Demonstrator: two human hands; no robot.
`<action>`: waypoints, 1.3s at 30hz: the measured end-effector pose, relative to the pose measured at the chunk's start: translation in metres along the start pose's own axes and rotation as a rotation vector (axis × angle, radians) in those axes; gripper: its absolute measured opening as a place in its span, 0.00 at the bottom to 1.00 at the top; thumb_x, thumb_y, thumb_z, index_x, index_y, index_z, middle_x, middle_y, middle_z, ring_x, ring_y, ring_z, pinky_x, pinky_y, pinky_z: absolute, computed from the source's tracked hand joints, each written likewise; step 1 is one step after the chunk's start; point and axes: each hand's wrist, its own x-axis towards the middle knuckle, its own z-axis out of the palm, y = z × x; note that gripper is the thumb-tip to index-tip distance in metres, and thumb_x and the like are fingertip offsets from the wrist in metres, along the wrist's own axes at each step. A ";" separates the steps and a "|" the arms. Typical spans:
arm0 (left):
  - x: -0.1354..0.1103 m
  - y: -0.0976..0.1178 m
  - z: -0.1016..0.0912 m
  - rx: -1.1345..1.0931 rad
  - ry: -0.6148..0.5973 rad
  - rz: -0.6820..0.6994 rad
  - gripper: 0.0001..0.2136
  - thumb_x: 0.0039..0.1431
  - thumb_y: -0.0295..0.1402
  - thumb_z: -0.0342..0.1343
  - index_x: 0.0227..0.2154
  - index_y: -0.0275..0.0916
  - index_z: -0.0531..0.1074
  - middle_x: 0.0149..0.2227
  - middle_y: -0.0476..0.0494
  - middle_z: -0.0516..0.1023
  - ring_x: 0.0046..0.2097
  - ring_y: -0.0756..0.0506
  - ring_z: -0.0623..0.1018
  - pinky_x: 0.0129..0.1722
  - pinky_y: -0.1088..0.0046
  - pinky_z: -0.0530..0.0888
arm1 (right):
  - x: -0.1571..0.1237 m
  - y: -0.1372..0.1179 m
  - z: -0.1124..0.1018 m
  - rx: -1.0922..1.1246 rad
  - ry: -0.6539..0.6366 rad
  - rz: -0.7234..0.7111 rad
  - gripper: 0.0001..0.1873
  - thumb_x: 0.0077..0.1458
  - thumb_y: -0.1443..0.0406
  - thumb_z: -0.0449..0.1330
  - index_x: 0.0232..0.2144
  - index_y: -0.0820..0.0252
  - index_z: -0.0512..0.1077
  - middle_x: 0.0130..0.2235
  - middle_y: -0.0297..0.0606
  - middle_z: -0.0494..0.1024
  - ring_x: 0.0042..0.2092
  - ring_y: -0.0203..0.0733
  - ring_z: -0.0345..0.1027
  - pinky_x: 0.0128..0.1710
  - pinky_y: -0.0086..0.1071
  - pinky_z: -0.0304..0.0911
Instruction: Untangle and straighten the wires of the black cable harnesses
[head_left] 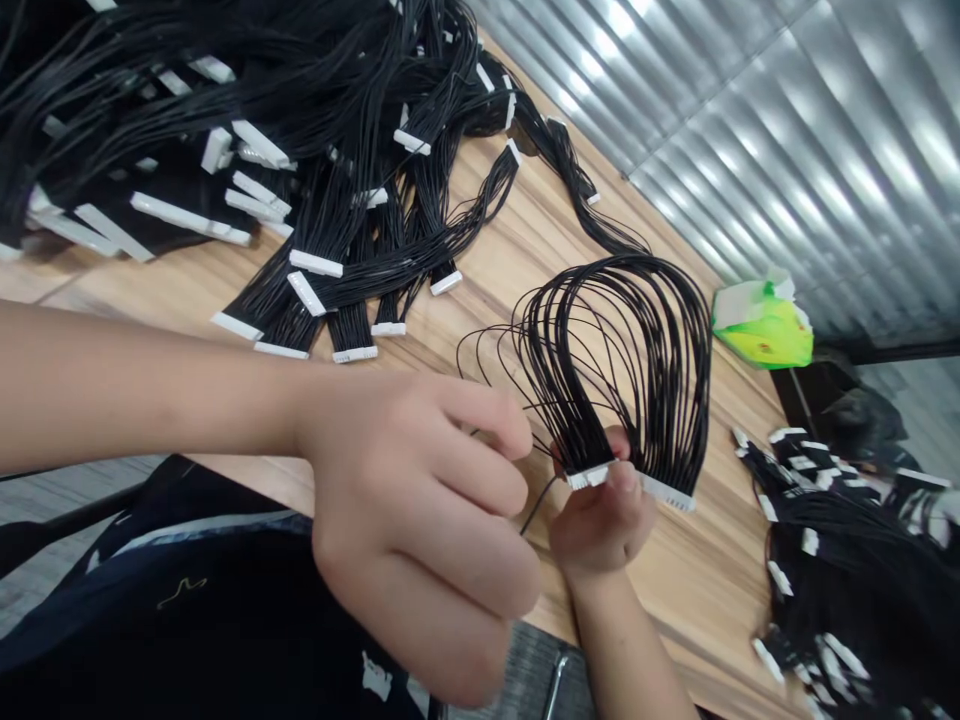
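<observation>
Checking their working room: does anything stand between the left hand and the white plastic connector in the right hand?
Only a thin black wire runs across the short gap between the left hand and the white plastic connector, which the right hand grips. No other object stands there.

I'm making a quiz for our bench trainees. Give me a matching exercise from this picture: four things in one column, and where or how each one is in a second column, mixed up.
Things:
1. Right hand
2. Left hand
3. Green-yellow packet
4. Harness pile

Places or states:
A. Spread across the wooden table
B. At the table's far edge, by the corrugated metal panel
C. Gripping a white connector
D. Fingers beside a loose black wire

Pairs: 1-C, 2-D, 3-B, 4-A.
</observation>
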 end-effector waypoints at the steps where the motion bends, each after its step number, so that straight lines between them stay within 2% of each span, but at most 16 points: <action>1: 0.004 -0.006 -0.001 -0.079 0.087 0.179 0.11 0.54 0.52 0.61 0.25 0.53 0.74 0.23 0.58 0.72 0.23 0.56 0.71 0.28 0.75 0.73 | 0.001 -0.002 0.001 -0.023 0.004 0.007 0.18 0.64 0.52 0.49 0.27 0.55 0.67 0.24 0.34 0.66 0.25 0.41 0.58 0.25 0.37 0.54; 2: 0.009 -0.013 -0.002 -0.117 0.107 0.249 0.14 0.55 0.51 0.62 0.22 0.49 0.73 0.23 0.57 0.72 0.23 0.56 0.70 0.25 0.74 0.70 | 0.003 -0.004 0.001 -0.038 0.011 0.010 0.19 0.63 0.52 0.49 0.27 0.55 0.67 0.24 0.34 0.66 0.25 0.41 0.58 0.25 0.37 0.53; 3: 0.014 -0.020 -0.003 -0.122 0.073 0.285 0.16 0.57 0.50 0.60 0.21 0.47 0.72 0.22 0.56 0.72 0.22 0.55 0.70 0.22 0.73 0.68 | 0.004 -0.006 0.002 -0.042 0.015 0.011 0.19 0.63 0.51 0.50 0.26 0.55 0.66 0.23 0.33 0.65 0.25 0.41 0.58 0.25 0.36 0.53; 6: 0.025 -0.035 -0.006 -0.016 -0.086 0.057 0.17 0.66 0.45 0.49 0.25 0.43 0.72 0.23 0.51 0.74 0.23 0.53 0.71 0.19 0.71 0.63 | 0.006 -0.008 0.004 0.010 0.039 0.016 0.16 0.60 0.51 0.53 0.26 0.54 0.62 0.23 0.31 0.64 0.24 0.40 0.58 0.24 0.35 0.54; 9: 0.029 -0.044 -0.007 0.205 -0.111 -0.170 0.13 0.66 0.33 0.45 0.31 0.41 0.73 0.27 0.50 0.77 0.23 0.53 0.71 0.19 0.70 0.60 | 0.005 -0.004 0.000 0.022 0.133 0.019 0.15 0.57 0.51 0.55 0.27 0.53 0.62 0.24 0.30 0.62 0.25 0.40 0.57 0.26 0.36 0.54; 12: 0.028 -0.049 -0.007 0.367 -0.117 -0.221 0.09 0.62 0.31 0.48 0.32 0.41 0.74 0.32 0.50 0.80 0.21 0.54 0.68 0.18 0.70 0.55 | 0.002 0.001 -0.006 -0.045 0.098 0.037 0.17 0.57 0.50 0.54 0.26 0.54 0.62 0.25 0.31 0.62 0.25 0.40 0.57 0.28 0.37 0.56; 14: 0.027 -0.051 -0.006 0.396 -0.146 -0.240 0.08 0.62 0.33 0.50 0.33 0.40 0.74 0.36 0.50 0.81 0.22 0.55 0.69 0.19 0.71 0.54 | 0.001 0.003 -0.008 -0.062 0.060 0.054 0.18 0.57 0.49 0.53 0.26 0.54 0.62 0.25 0.32 0.63 0.25 0.40 0.57 0.29 0.38 0.57; 16: 0.026 -0.053 -0.007 0.392 -0.167 -0.275 0.09 0.63 0.35 0.50 0.33 0.40 0.75 0.37 0.51 0.82 0.24 0.55 0.71 0.20 0.71 0.54 | 0.002 0.004 -0.007 -0.061 0.091 0.064 0.18 0.57 0.48 0.53 0.26 0.54 0.63 0.25 0.32 0.63 0.25 0.39 0.57 0.28 0.38 0.58; 18: 0.025 -0.056 -0.008 0.363 -0.178 -0.329 0.10 0.66 0.37 0.51 0.34 0.40 0.76 0.36 0.51 0.82 0.26 0.53 0.75 0.22 0.72 0.57 | 0.002 0.004 -0.006 -0.078 0.137 0.061 0.19 0.56 0.48 0.53 0.25 0.55 0.65 0.25 0.33 0.64 0.25 0.39 0.56 0.28 0.38 0.58; 20: 0.023 -0.061 -0.009 0.286 -0.177 -0.396 0.11 0.67 0.39 0.52 0.35 0.40 0.77 0.33 0.52 0.82 0.30 0.50 0.79 0.25 0.73 0.62 | 0.002 0.003 -0.004 -0.092 0.119 0.052 0.19 0.57 0.49 0.53 0.25 0.56 0.66 0.25 0.33 0.65 0.25 0.39 0.57 0.28 0.37 0.57; 24: 0.019 -0.068 -0.002 -0.105 -0.111 -0.494 0.08 0.66 0.37 0.57 0.37 0.43 0.82 0.37 0.53 0.84 0.40 0.50 0.83 0.38 0.75 0.74 | 0.003 -0.006 0.004 0.068 -0.003 0.035 0.15 0.58 0.51 0.54 0.27 0.53 0.60 0.22 0.29 0.62 0.21 0.37 0.54 0.21 0.33 0.50; 28: 0.016 -0.066 0.010 -0.433 -0.055 -0.549 0.07 0.64 0.33 0.59 0.39 0.44 0.82 0.36 0.50 0.83 0.37 0.53 0.80 0.36 0.81 0.74 | 0.006 -0.019 0.012 0.192 -0.106 0.085 0.19 0.57 0.49 0.55 0.26 0.51 0.53 0.21 0.25 0.55 0.20 0.35 0.48 0.19 0.31 0.45; 32: 0.016 -0.062 0.013 -0.487 -0.041 -0.511 0.09 0.65 0.30 0.57 0.41 0.47 0.82 0.42 0.48 0.83 0.44 0.53 0.81 0.45 0.81 0.75 | 0.007 -0.022 0.013 0.179 -0.120 0.132 0.21 0.56 0.47 0.55 0.27 0.51 0.52 0.22 0.25 0.53 0.21 0.35 0.47 0.21 0.32 0.49; 35: 0.017 -0.061 0.010 -0.489 -0.041 -0.442 0.10 0.66 0.27 0.56 0.41 0.46 0.82 0.46 0.47 0.83 0.47 0.52 0.81 0.49 0.81 0.75 | 0.007 -0.021 0.011 0.199 -0.116 0.153 0.21 0.56 0.47 0.56 0.27 0.51 0.52 0.22 0.25 0.54 0.21 0.35 0.47 0.19 0.31 0.48; 37: 0.017 -0.060 0.009 -0.471 -0.040 -0.412 0.10 0.66 0.27 0.55 0.39 0.45 0.82 0.45 0.47 0.83 0.46 0.52 0.81 0.47 0.80 0.75 | 0.008 -0.022 0.010 0.207 -0.117 0.164 0.22 0.55 0.47 0.57 0.27 0.51 0.51 0.21 0.24 0.54 0.20 0.34 0.47 0.18 0.30 0.47; 39: 0.017 -0.060 0.009 -0.442 -0.043 -0.414 0.09 0.66 0.29 0.54 0.38 0.45 0.81 0.42 0.47 0.83 0.41 0.52 0.80 0.39 0.80 0.75 | 0.011 -0.023 0.010 0.218 -0.109 0.156 0.21 0.55 0.47 0.57 0.26 0.51 0.52 0.20 0.24 0.54 0.20 0.34 0.47 0.18 0.30 0.46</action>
